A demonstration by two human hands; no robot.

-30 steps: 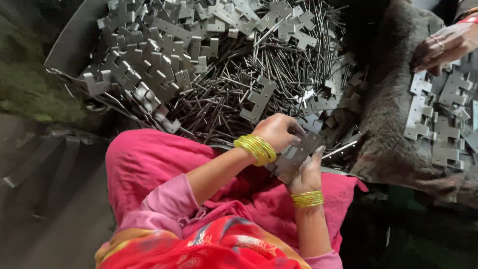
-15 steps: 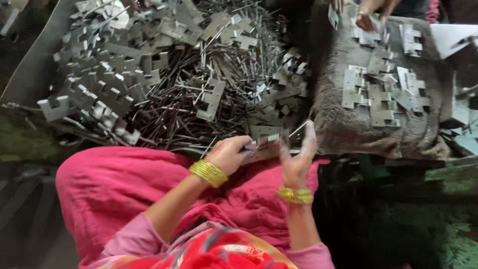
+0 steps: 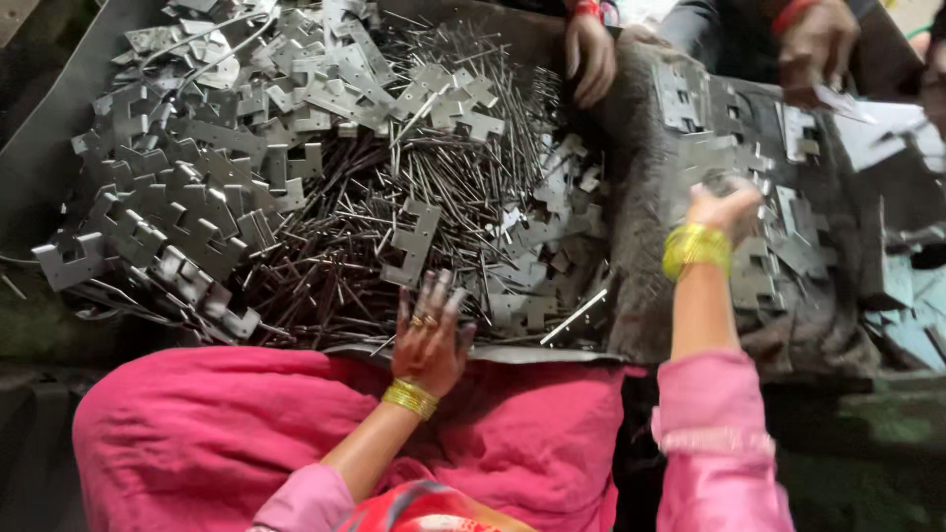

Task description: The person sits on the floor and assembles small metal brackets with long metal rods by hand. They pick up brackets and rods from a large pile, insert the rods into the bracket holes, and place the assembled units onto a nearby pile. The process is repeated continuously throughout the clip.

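Observation, head view. All places are given from the heap of thin metal pins in the grey tray.

My left hand is at the near edge of the pin heap, palm down, fingers spread. It grips nothing, and the fingertips are just touching or just above the pins. A notched flat plate lies on top of the pins just beyond those fingertips. The bulk of the loose stamped plates is banked on the left and far sides of the pin heap.

My right hand is to the right of the pin heap, over the grey cloth. Finished plates lie scattered on that cloth. The fingers are curled and blurred, so I cannot tell whether they hold a piece or are empty.

Two other people's hands are at work on the far side of the heap, clear of mine.

Judgement: this is the changeover between pieces, one hand at the cloth and the other at the stock. A pickup from here would call for closing the left fingers on a single pin or on the nearby plate. It would have to be lifted clean of the tangle, with the fingers kept off the sharp stamped edges.
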